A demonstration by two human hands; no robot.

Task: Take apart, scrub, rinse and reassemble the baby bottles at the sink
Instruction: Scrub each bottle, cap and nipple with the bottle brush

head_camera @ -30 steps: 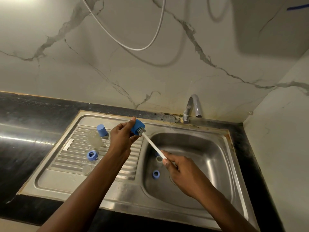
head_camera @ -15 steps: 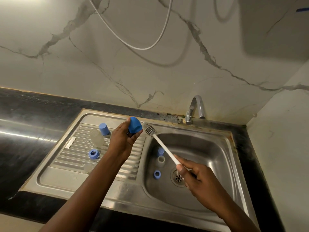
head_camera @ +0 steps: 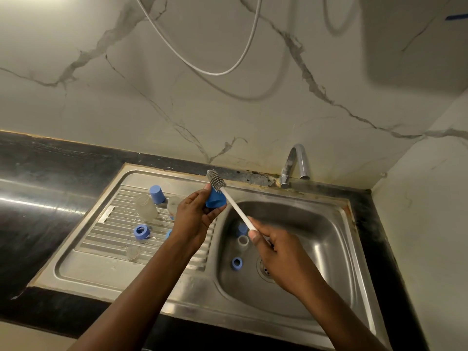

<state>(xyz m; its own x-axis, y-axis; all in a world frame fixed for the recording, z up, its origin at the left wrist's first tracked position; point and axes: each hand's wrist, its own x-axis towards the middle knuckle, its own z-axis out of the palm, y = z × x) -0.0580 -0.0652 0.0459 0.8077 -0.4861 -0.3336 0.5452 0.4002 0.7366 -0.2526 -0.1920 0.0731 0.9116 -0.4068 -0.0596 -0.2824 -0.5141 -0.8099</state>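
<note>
My left hand [head_camera: 193, 216] grips a blue bottle cap [head_camera: 215, 200] above the drainboard's right edge. My right hand [head_camera: 281, 257] holds the white handle of a bottle brush [head_camera: 236, 207]; its grey bristle head [head_camera: 215, 179] lies across the top of the cap. On the drainboard [head_camera: 101, 269] lie a clear bottle [head_camera: 146, 206], a blue cap [head_camera: 157, 194], a blue ring [head_camera: 141, 231] and a clear teat [head_camera: 133, 252]. A second clear bottle [head_camera: 173, 202] is partly hidden by my left hand. In the basin [head_camera: 316, 224] lie a small bottle with a blue end [head_camera: 242, 235] and a blue ring [head_camera: 236, 263].
A chrome tap [head_camera: 295, 164] stands at the back of the steel sink, with the drain [head_camera: 264, 269] below my right hand. Black countertop [head_camera: 38, 193] stretches to the left. A marble wall [head_camera: 228, 110] rises behind, with a white hose [head_camera: 202, 67] hanging on it.
The brush was pulled out of the blue cap, then moved up and left, so its bristles now lie across the cap's top. My left hand turned the cap.
</note>
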